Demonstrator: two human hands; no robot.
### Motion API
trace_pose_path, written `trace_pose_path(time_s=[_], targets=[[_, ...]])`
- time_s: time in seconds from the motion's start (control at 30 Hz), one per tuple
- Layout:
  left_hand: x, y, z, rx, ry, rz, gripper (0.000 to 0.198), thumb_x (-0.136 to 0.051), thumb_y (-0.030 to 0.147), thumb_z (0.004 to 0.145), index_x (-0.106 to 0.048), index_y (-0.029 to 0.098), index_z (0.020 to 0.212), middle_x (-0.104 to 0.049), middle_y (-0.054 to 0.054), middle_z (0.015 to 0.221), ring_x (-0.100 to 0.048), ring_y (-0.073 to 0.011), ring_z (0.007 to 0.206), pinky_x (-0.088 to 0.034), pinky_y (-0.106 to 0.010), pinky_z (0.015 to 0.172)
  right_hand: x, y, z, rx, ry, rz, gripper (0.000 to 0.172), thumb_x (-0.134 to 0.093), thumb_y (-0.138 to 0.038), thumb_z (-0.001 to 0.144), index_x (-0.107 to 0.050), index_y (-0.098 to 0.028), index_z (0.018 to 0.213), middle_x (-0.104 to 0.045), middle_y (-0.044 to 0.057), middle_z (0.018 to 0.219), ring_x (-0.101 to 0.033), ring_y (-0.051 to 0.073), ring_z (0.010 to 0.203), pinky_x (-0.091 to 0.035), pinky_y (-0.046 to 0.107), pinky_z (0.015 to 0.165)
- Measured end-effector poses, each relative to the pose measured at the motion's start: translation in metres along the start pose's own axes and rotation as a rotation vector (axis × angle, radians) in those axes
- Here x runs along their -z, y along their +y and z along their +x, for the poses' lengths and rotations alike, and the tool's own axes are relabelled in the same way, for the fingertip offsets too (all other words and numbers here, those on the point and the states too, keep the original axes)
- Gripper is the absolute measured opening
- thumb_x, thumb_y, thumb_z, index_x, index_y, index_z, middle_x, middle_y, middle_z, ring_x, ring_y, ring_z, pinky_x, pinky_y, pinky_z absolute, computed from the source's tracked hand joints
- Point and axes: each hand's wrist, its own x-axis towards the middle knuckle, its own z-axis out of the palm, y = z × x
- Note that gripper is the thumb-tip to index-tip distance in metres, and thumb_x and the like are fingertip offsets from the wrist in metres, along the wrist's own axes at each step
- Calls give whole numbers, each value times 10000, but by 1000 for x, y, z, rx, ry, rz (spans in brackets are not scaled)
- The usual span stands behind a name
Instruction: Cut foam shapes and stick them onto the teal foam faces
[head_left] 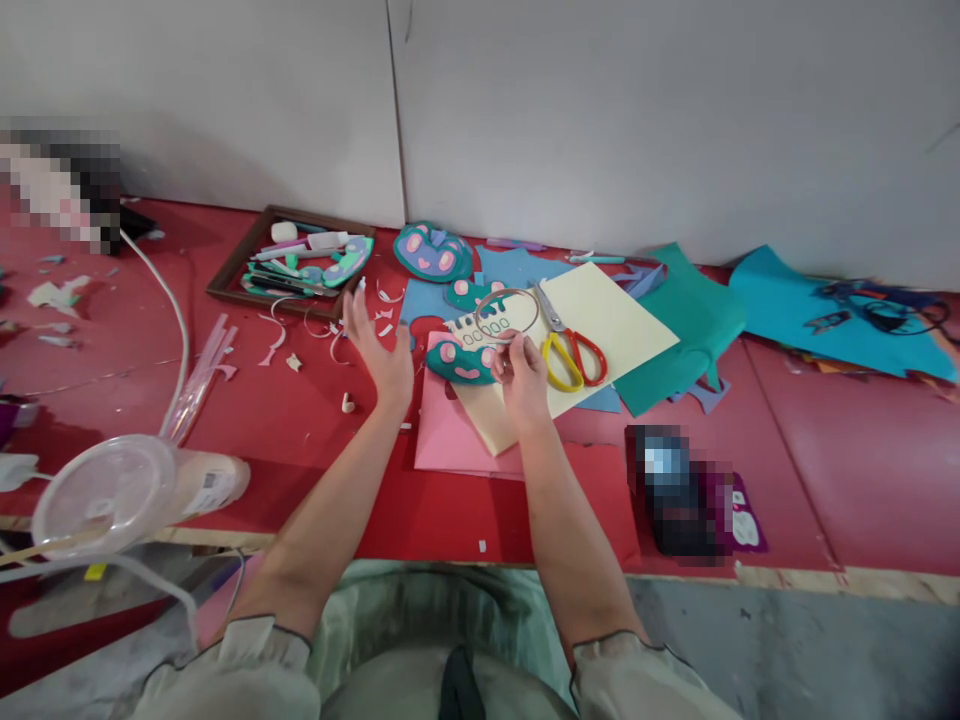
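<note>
My right hand (521, 375) pinches the lower edge of a thin brownish ring (538, 312), perhaps a narrow tape roll, above the cream paper (611, 310). Spread fingers show on my left hand (384, 350), raised over the red table near a wooden tray. A tiny whitish spot shows at one of its fingertips; I cannot tell what it is. Just left of my right hand is a teal foam cutout (457, 362) with pink pieces, and a similar cutout (466, 293) lies behind it. Scissors (574, 350) with yellow and red handles rest on the cream paper.
The brown tray (232, 280) holds pens and cut pieces. Teal sheets (682, 310) and blue sheets (780, 300) lie to the right. A phone (675, 510) lies near the front edge. At left are a plastic cup (206, 490), a lid, clear sticks (202, 385) and scraps.
</note>
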Motion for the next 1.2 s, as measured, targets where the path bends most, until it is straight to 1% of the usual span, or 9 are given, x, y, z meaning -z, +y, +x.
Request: trace_pose_path(time_s=[0.07,0.13,0.23,0.3,0.43,0.9,1.03,1.13,1.2], targets=[[-6,3,-5,23,-48,-23,516,-632,439,851,-493,270,1318,-524,-84,1384,-475,-222,1312,-419,-339,1053,0,0,1,-36,-48,45,419,-632,-648,761,-575,-234,785,-438,-60,607,-387,69,497,-311,201,434],[-14,4,-9,162,-277,-113,484,-614,528,833,-574,230,1213,-696,-69,1043,-673,-205,980,-535,-327,852,0,0,1,-80,-90,88,435,-649,-658,740,-565,-233,776,-455,-57,625,-396,67,502,-307,198,432],[-21,8,-13,367,-631,-247,514,-582,638,791,-648,174,1002,-695,-31,741,-679,-177,675,-553,-295,643,1,1,0,-134,-119,113,393,-675,-611,749,-594,-229,798,-499,-48,654,-413,64,517,-315,195,449],[-22,12,-15,419,-677,-294,480,-621,639,754,-648,170,853,-667,-9,660,-651,-159,599,-547,-286,614,1,2,-1,-159,-129,88,367,-672,-585,766,-618,-227,824,-509,-45,655,-411,64,520,-322,198,460],[-19,20,-15,448,-603,-334,391,-692,557,731,-621,173,750,-626,14,614,-626,-147,585,-537,-282,615,1,2,-3,-190,-141,36,372,-662,-585,772,-652,-221,845,-515,-38,652,-414,70,527,-326,207,469],[-18,20,-13,547,-650,-444,408,-851,476,559,-620,160,672,-642,19,587,-602,-101,555,-514,-235,624,-1,4,-2,-165,-98,78,376,-695,-583,737,-678,-233,874,-576,-34,682,-442,70,535,-328,199,456],[-8,10,-2,611,-384,-655,383,-816,532,610,-628,209,696,-625,42,621,-600,-86,601,-516,-207,622,8,-3,5,-55,93,159,395,-672,-632,729,-644,-266,877,-503,-56,641,-357,62,486,-299,191,416],[4,3,10,610,-124,-709,367,-505,581,888,-662,264,788,-681,15,774,-632,-90,738,-535,-217,705,12,-6,8,-21,139,153,362,-661,-616,749,-629,-279,878,-530,-49,695,-356,62,492,-309,193,412],[9,0,15,606,-69,-663,451,-318,523,976,-682,283,863,-699,-8,861,-641,-95,816,-542,-233,754,12,-5,8,-33,130,149,354,-663,-611,750,-624,-288,888,-552,-44,727,-369,65,498,-322,199,416]])
